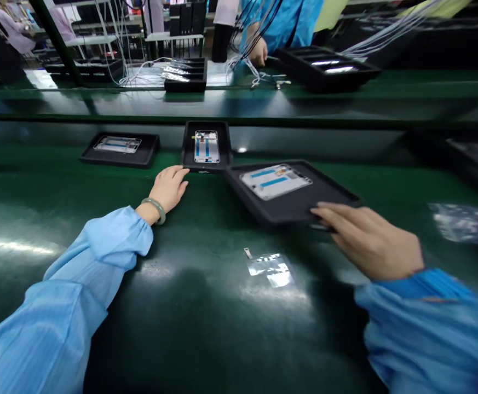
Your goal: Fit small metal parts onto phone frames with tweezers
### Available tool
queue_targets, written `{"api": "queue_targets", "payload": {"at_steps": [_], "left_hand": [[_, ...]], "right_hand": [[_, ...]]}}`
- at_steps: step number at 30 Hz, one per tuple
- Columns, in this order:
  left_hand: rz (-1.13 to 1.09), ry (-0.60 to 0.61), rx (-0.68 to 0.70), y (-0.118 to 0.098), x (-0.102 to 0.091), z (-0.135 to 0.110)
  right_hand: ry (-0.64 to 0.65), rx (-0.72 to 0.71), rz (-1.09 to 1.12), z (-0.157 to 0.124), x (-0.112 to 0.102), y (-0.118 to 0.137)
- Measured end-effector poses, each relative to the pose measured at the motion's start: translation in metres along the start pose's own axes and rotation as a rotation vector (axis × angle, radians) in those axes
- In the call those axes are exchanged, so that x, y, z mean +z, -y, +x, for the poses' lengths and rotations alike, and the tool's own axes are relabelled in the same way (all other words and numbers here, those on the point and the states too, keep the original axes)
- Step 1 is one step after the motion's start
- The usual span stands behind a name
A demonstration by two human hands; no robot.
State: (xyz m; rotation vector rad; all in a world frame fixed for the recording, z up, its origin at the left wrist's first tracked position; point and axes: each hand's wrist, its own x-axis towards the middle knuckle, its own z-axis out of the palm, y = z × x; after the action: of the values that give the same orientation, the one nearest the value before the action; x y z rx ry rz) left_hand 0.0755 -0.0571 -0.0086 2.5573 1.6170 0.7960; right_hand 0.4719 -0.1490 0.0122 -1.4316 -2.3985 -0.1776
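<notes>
My right hand (372, 241) pinches the near right edge of a black tray (324, 194), which is tilted and looks lifted off the bench. In it lies a phone frame (275, 181) with blue strips. My left hand (170, 189), wearing a bangle (156, 209), reaches forward with fingers stretched and thumb apart. Its fingertips are at the near left corner of a second black tray (186, 145); whether they press on it I cannot tell. That tray holds another phone frame (207, 146) with blue strips.
A third black tray (150, 150) with a phone frame stands further left on the green bench (160, 328). Clear film pieces (269, 268) lie in front of me, and crumpled clear plastic (464, 223) at right. Beyond the ledge are cables, black trays and a co-worker's hand (258, 50).
</notes>
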Motion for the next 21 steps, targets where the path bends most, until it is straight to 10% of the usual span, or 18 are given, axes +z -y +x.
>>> {"api": "queue_targets", "payload": {"at_steps": [3,11,16,21], "left_hand": [[0.103,0.046,0.035,-0.007,0.016,0.03],[0.241,0.112,0.094,-0.005,0.024,0.063],[0.222,0.147,0.173,-0.005,-0.006,0.039],[0.11,0.265,0.356,-0.029,-0.05,-0.026]], "right_hand": [[-0.067,0.34,-0.159,0.028,0.017,-0.017],[-0.179,0.551,0.114,0.064,0.014,0.018],[-0.115,0.594,0.547,0.025,-0.016,0.071],[-0.169,0.991,1.335,0.001,-0.009,0.112]]}}
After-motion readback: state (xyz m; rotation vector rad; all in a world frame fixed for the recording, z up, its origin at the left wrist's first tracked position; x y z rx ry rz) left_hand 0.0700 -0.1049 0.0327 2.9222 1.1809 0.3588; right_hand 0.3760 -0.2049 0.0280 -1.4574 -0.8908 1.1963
